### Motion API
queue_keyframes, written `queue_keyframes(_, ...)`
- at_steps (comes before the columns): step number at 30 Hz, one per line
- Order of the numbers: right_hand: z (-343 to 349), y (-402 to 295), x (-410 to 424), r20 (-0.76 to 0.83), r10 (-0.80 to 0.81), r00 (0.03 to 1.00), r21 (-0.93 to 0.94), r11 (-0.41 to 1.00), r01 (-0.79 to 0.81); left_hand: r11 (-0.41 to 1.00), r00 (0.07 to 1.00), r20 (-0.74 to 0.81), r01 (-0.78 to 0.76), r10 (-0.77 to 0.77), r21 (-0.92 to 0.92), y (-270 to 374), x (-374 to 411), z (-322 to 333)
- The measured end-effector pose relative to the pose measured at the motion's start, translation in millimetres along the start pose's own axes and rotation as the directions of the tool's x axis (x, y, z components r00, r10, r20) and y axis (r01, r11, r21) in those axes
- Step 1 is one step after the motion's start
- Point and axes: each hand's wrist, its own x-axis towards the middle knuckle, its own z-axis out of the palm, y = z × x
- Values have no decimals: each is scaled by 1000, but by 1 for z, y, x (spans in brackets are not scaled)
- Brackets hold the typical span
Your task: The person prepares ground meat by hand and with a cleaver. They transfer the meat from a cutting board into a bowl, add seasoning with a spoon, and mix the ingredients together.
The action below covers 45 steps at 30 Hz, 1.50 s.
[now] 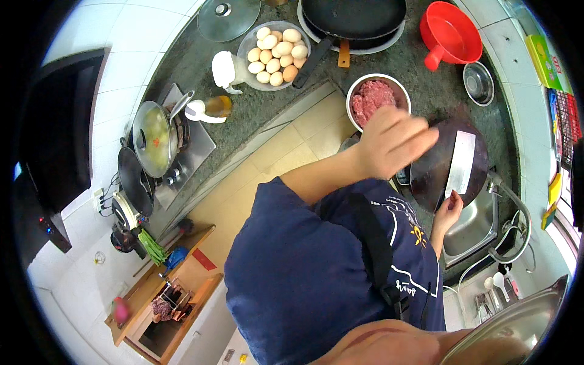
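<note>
My left hand is slightly blurred, its fingers bent, over the space between a metal bowl of raw minced meat and a round dark cutting board. Its palm side is hidden, so whether it holds anything cannot be told. At the lower edge of the board, my right hand grips a cleaver near the handle end of its blade. The broad blade lies over the board and points away from me.
Eggs fill a bowl beside pans. A red pan and small metal bowl stand beyond the board. The sink and faucet are at right; a lidded pan sits on the stove at left.
</note>
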Motion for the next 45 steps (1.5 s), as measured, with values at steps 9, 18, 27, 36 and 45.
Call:
queue_keyframes(9, 1, 8, 3, 59, -150, 987, 260, 957, 130, 893, 708, 579, 168, -403, 417, -49, -138, 74)
queue_keyframes(18, -18, -8, 12, 169, -211, 963, 401, 907, 129, 964, 995, 34, 78, -90, 256, 28, -69, 56)
queue_keyframes(27, -54, 91, -26, 148, -9, 989, 434, 899, -57, -5, 184, 429, 916, -884, -402, -25, -132, 87)
queue_keyframes(36, -82, 151, -58, 22, 141, 990, 505, 853, -132, -380, 20, 593, 750, -805, -542, -3, -116, 103)
queue_keyframes(45, -122, 224, -70, -37, 340, 940, 537, 800, -269, 94, 282, 343, 875, -896, -474, 17, -54, 86)
